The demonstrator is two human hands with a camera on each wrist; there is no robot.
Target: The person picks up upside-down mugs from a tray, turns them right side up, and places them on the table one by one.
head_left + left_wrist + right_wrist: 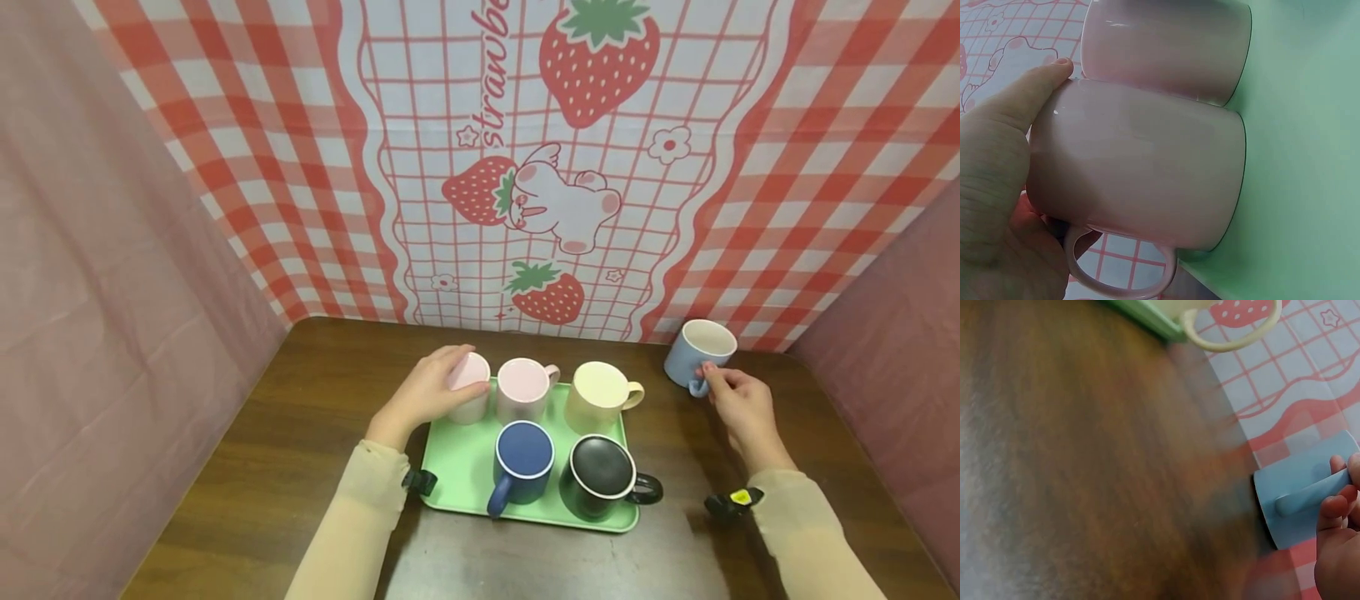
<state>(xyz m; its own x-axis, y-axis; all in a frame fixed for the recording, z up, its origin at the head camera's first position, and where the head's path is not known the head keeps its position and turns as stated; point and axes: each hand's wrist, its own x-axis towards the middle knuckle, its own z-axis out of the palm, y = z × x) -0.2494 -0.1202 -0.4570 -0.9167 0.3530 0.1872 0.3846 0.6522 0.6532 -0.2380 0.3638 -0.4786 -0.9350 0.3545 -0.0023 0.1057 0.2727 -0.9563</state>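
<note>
My left hand (pixel 431 385) curls round the leftmost pink mug (pixel 471 407) at the tray's back left corner, thumb and fingers near its rim. The left wrist view shows this mug (pixel 1141 162) upright on the green tray, its handle (pixel 1122 287) on the side away from the second pink mug (pixel 1166 50). Off to the right of the tray, my right hand (pixel 744 412) pinches the handle of a light blue mug (pixel 686 354). In the right wrist view, fingers (pixel 1335 506) wrap the blue mug's handle (pixel 1310 494); its base is near or on the wooden table.
The green tray (pixel 457 475) also holds a second pink mug (pixel 521 396), a cream mug (pixel 592 400), a navy mug (pixel 525 467) and a black mug (pixel 600 475). Behind the wooden table (pixel 300 433) hangs a strawberry-print cloth (pixel 420 208). Pink curtains (pixel 112 292) flank both sides.
</note>
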